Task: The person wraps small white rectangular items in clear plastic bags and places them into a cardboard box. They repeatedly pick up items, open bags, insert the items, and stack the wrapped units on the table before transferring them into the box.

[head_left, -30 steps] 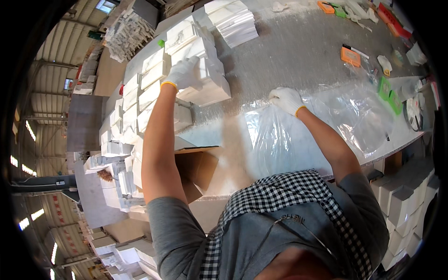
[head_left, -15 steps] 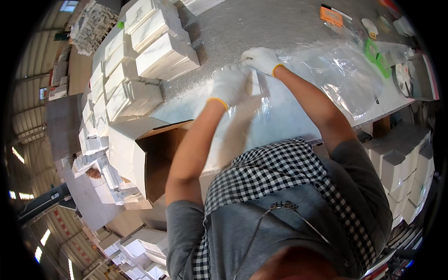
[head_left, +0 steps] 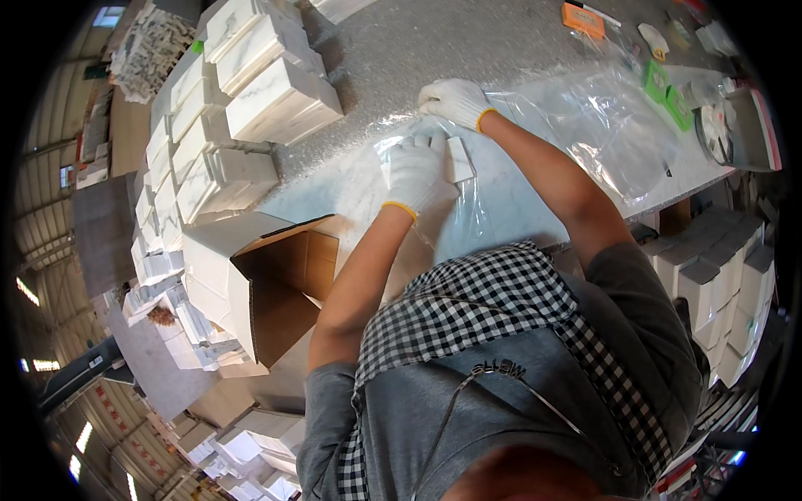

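Note:
My left hand (head_left: 418, 169), in a white knitted glove with a yellow cuff, lies flat with its fingers stretched over a white tile (head_left: 459, 160). Clear plastic film (head_left: 479, 204) lies around that tile and wrinkles towards me. Just beyond, my right hand (head_left: 455, 101), gloved the same way, rests on the table with curled fingers. What those fingers hold, if anything, is hidden. To the right of it, clear plastic bags (head_left: 614, 138) are spread over the pale board (head_left: 535, 204).
White marble-patterned tile stacks (head_left: 284, 100) stand at the left, above an open cardboard box (head_left: 221, 271). At the far right are an orange box (head_left: 582, 21), green holders (head_left: 667, 93) and a tape roll (head_left: 715, 134). White cartons (head_left: 710, 288) are piled below the table's right edge.
My left hand has slid towards me and a little right, its fingers now flatter, and more of the tile and film shows. My right hand stays nearly in place.

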Motion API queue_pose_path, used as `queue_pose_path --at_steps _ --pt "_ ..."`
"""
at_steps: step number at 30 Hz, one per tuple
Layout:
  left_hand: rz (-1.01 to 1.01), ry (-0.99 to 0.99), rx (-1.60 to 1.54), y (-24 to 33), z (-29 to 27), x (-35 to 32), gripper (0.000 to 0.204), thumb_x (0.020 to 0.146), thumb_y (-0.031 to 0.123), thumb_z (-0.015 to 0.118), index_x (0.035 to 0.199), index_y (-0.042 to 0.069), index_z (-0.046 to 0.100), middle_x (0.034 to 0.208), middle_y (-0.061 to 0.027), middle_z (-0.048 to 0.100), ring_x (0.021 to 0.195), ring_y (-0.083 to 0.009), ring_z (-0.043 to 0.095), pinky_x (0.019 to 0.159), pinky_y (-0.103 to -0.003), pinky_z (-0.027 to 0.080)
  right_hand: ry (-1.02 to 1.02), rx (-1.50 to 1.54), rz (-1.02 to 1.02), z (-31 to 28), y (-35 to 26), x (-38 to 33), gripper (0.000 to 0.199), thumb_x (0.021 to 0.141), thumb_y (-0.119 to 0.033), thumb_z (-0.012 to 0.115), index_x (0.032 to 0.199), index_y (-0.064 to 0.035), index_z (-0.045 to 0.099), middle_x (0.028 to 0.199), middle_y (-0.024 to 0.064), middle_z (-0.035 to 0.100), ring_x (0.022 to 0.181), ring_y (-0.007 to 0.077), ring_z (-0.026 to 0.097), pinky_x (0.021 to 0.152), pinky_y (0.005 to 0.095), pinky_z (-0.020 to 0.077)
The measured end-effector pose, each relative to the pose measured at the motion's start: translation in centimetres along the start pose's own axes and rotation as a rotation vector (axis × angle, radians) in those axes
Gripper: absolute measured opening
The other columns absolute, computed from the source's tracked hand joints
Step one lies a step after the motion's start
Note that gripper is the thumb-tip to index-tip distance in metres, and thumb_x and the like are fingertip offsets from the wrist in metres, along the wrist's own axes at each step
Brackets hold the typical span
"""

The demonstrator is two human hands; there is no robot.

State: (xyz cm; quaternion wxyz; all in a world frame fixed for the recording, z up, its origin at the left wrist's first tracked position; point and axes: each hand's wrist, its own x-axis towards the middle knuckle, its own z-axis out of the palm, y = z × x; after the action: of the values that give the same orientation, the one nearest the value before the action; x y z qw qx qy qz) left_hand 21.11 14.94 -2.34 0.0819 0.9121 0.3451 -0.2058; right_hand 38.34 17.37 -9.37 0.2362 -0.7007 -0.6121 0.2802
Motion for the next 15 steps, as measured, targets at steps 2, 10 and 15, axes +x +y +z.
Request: queue_pose_path --at_steps 2,10,15 --pt "-0.031 -0.021 0.01 -0.1 0.3 -0.1 0.087 0.068 0.043 0.075 0.141 0.008 0.046 0.131 -0.0197 0.056 0.121 -0.0366 0.056 0.103 -0.044 0.043 -0.001 -0.006 -0.006 0.1 0.0 0.0 0.03 0.085 -0.037 0.06 0.106 -0.0202 0.075 0.11 0.0076 0.072 0.103 0.0291 0.066 0.092 0.0423 0.0506" --pt "0.034 -0.077 0.049 -0.4 -0.7 -0.4 0.084 0.067 0.045 0.076 0.135 0.003 0.049 0.129 -0.0187 0.056 0.119 -0.0339 0.058 0.101 -0.042 0.045 0.008 -0.007 -0.009 0.6 0.7 0.3 0.028 0.086 -0.036 0.06 0.105 -0.021 0.075 0.11 0.0073 0.072 0.104 0.029 0.066 0.092 0.0425 0.0506" --pt "0.044 -0.049 0.08 -0.4 0.3 0.2 0.086 0.065 0.046 0.077 0.135 0.004 0.049 0.128 -0.0167 0.057 0.116 -0.0332 0.059 0.1 -0.042 0.046 -0.015 -0.021 0.004 0.5 0.5 0.4 0.029 0.086 -0.036 0.06 0.107 -0.021 0.075 0.112 0.0072 0.072 0.106 0.029 0.066 0.093 0.0435 0.0504"
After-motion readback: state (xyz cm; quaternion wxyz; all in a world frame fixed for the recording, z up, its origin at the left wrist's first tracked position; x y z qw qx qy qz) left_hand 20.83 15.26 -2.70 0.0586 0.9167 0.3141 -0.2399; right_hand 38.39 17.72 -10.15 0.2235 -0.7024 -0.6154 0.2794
